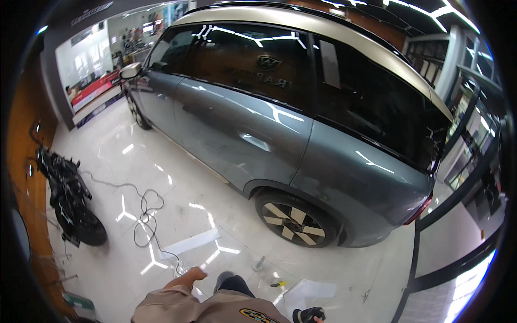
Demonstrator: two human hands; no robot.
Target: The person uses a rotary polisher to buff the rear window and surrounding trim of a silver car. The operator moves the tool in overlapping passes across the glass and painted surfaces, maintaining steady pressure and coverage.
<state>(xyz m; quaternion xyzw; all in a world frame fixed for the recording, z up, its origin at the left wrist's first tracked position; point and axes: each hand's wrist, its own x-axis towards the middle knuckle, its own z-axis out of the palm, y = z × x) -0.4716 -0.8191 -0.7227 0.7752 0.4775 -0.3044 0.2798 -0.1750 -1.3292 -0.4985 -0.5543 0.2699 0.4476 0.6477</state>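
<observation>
1. Car point(253, 124): grey-blue body, pale beige roof, dark glass, parked side-on. Its rear wheel point(296, 220) serves as my landmark for every entry below.

2. Floor point(118, 156): glossy white tile, mirroring the ceiling lights. It looks slippery to me.

3. Motorcycle point(70, 199): black, standing well left of the rear wheel, against the orange wall.

4. Cable point(145, 215): thin and dark. It runs from the motorcycle, loops left of the rear wheel and trails down toward the lower edge.

5. White strip point(188, 242): a flat sheet lying on the floor, left of and below the rear wheel and just above the left hand. It is the nearest thing to that hand and is not touched.

6. Second pale sheet point(309, 293): flat on the floor, directly below the rear wheel.

7. Left hand point(189, 277): on a beige sleeve, left of and below the rear wheel, reaching forward over the floor. Nothing shows in it, but I cannot tell whether the fingers are spread or curled.

8. Right hand: not in view.

9. Small grey tool point(259, 264) and yellow-handled tool point(279, 283): both below the rear wheel, near each other.

Handling note: as I judge it, any reach toward the white strip should come in low and flat. Feet should stay clear of the cable loop, and the sheet should be lifted by an edge, not dragged across the tile.
</observation>
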